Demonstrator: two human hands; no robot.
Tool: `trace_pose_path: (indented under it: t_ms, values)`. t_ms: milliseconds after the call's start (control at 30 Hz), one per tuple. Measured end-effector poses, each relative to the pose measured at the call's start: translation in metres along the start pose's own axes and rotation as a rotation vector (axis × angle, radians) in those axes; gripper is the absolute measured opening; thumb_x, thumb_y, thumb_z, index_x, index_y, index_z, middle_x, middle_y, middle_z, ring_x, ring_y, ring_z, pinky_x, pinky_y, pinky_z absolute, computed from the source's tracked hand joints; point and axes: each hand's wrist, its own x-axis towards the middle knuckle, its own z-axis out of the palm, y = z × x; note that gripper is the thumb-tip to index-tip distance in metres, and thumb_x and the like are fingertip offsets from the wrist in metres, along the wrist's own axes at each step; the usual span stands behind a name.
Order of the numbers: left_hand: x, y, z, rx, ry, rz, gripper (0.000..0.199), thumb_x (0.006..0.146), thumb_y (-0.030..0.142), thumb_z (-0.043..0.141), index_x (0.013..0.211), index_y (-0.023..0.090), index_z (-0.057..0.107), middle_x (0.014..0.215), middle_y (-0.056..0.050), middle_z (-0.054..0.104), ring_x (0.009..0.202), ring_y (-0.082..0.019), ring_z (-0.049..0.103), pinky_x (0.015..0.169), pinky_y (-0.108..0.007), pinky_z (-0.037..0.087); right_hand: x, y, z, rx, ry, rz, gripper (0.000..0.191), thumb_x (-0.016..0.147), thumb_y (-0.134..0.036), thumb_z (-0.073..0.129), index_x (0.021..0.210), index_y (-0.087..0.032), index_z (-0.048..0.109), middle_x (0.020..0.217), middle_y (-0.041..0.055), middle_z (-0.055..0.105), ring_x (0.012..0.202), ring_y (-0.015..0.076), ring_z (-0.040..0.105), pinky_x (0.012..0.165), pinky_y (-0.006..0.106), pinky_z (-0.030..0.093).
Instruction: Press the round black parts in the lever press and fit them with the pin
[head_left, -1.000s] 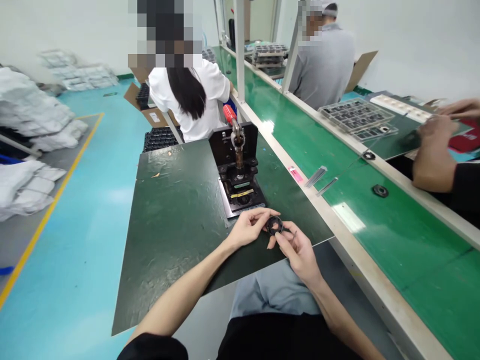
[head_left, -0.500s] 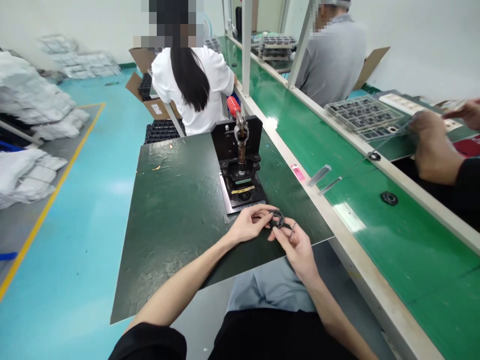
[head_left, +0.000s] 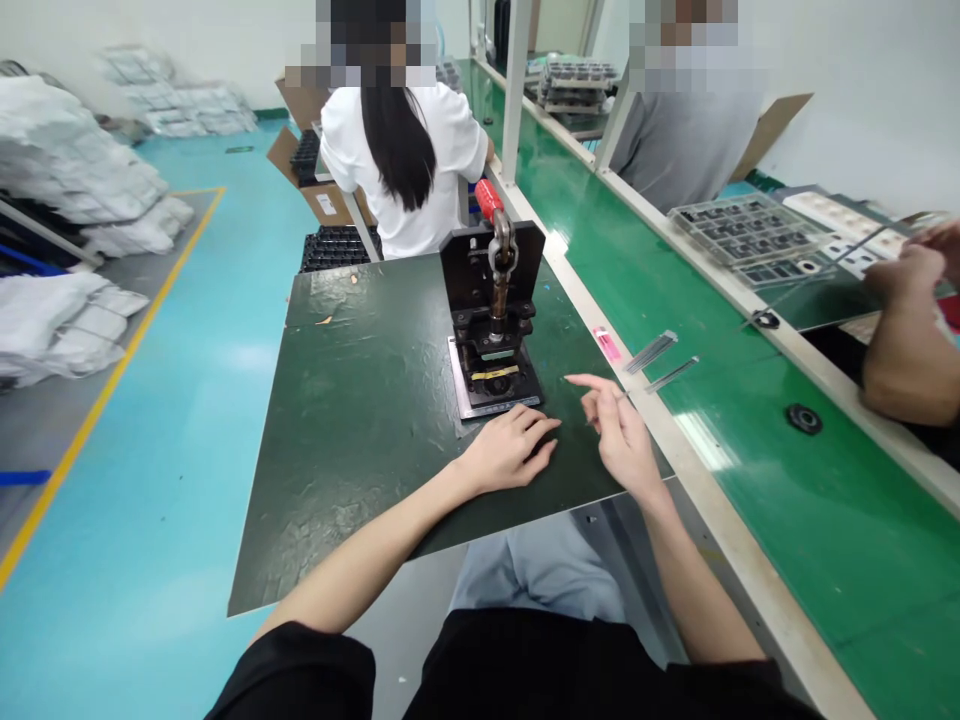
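Observation:
My left hand (head_left: 514, 447) rests on the dark green tabletop (head_left: 360, 400), its fingers loosely spread, just in front of a small hand-lever press (head_left: 496, 290). I see nothing in it. To the right, my right hand (head_left: 619, 430) is raised over the table's edge, index finger stretched out and the others bent. No held thing shows in it. The press has a red handle (head_left: 489, 200), and a yellow strip (head_left: 495, 373) crosses its black base. The dark ring-shaped part held earlier cannot be made out in either hand.
Thin grey strips (head_left: 651, 351) and a pink label (head_left: 607, 344) lie on the pale rail. A black round part (head_left: 804, 418) sits on the green belt (head_left: 847, 520). Trays of parts (head_left: 750, 228) stand across it, near a co-worker's hand (head_left: 911, 270). Another person (head_left: 409, 160) sits ahead.
My hands have come apart and the dark ring-shaped part no longer shows between them. The right hand has moved up and right toward the rail; the left has settled on the tabletop.

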Motion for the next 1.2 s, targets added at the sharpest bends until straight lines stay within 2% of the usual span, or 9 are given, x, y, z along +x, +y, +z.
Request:
trace_pose_path:
  t_ms: [67,200,333,467,567,700,833,1067,1200]
  values:
    - [0.0,0.002,0.002,0.012,0.0,0.017,0.041,0.104,0.039,0.05,0.131,0.011,0.061,0.119,-0.015,0.07,0.111,-0.028,0.064,0.098,-0.042,0.058,0.023,0.0,0.005,0.036,-0.074,-0.036,0.05,0.109,-0.056,0.032,0.121,-0.024,0.069,0.075,0.0008,0.053,0.062,0.0154,0.052,0.063,0.03,0.048]
    - [-0.001,0.0,0.003,-0.031,-0.032,0.036,0.048,0.099,0.044,0.06,0.132,0.009,0.059,0.125,-0.017,0.067,0.118,-0.031,0.06,0.103,-0.045,0.055,0.058,0.001,0.021,0.057,-0.178,-0.065,0.055,0.104,-0.066,0.039,0.099,-0.021,0.071,0.088,0.0048,0.063,0.068,0.0151,0.065,0.067,0.03,0.054]
    - [-0.002,-0.007,-0.005,-0.163,-0.09,0.052,0.045,0.096,0.041,0.067,0.13,0.011,0.061,0.131,-0.017,0.066,0.122,-0.03,0.057,0.108,-0.045,0.052,0.074,0.004,0.034,0.06,-0.256,-0.073,0.059,0.1,-0.07,0.045,0.074,-0.021,0.064,0.071,0.0031,0.062,0.065,0.0158,0.063,0.067,0.029,0.053]
    - [-0.003,-0.012,-0.008,-0.24,-0.11,0.05,0.044,0.095,0.036,0.071,0.131,0.014,0.062,0.125,-0.015,0.07,0.119,-0.029,0.059,0.105,-0.043,0.052,0.084,0.007,0.036,0.152,-0.351,-0.033,0.056,0.088,-0.075,0.062,0.087,-0.02,0.069,0.082,0.0057,0.07,0.071,0.0167,0.064,0.064,0.029,0.053]
    - [-0.003,-0.01,0.0,-0.235,-0.058,0.036,0.053,0.092,0.048,0.072,0.131,0.013,0.063,0.115,-0.015,0.073,0.113,-0.028,0.062,0.101,-0.041,0.054,0.088,0.009,0.042,0.23,-0.447,0.015,0.058,0.084,-0.075,0.067,0.093,-0.018,0.073,0.085,0.0081,0.073,0.072,0.0174,0.067,0.061,0.029,0.054]
    - [-0.005,0.0,0.014,-0.17,0.023,-0.013,0.06,0.091,0.06,0.068,0.128,0.013,0.065,0.108,-0.014,0.075,0.112,-0.03,0.063,0.1,-0.043,0.054,0.082,0.013,0.056,0.247,-0.336,0.025,0.058,0.084,-0.075,0.066,0.083,-0.018,0.074,0.079,0.0084,0.074,0.068,0.0179,0.067,0.064,0.032,0.057]
    - [-0.006,0.005,0.019,-0.143,0.002,-0.024,0.06,0.093,0.061,0.065,0.13,0.014,0.064,0.109,-0.014,0.076,0.112,-0.03,0.063,0.101,-0.045,0.053,0.073,0.017,0.064,0.199,-0.261,-0.012,0.051,0.09,-0.067,0.064,0.094,-0.018,0.076,0.079,0.0072,0.075,0.07,0.019,0.07,0.07,0.034,0.059]
    - [-0.004,-0.002,0.012,-0.194,-0.064,-0.035,0.063,0.089,0.06,0.072,0.133,0.016,0.061,0.119,-0.015,0.074,0.118,-0.031,0.062,0.106,-0.046,0.051,0.073,0.015,0.067,0.034,-0.23,-0.107,0.038,0.096,-0.052,0.062,0.086,-0.019,0.078,0.076,0.0056,0.076,0.06,0.016,0.065,0.063,0.03,0.053]
    - [-0.001,-0.013,0.001,-0.308,-0.114,0.019,0.059,0.089,0.045,0.077,0.136,0.014,0.059,0.13,-0.017,0.069,0.126,-0.031,0.06,0.11,-0.043,0.05,0.073,0.012,0.069,-0.006,-0.202,-0.149,0.034,0.097,-0.048,0.063,0.085,-0.019,0.077,0.073,0.0041,0.073,0.058,0.0148,0.061,0.061,0.029,0.051]
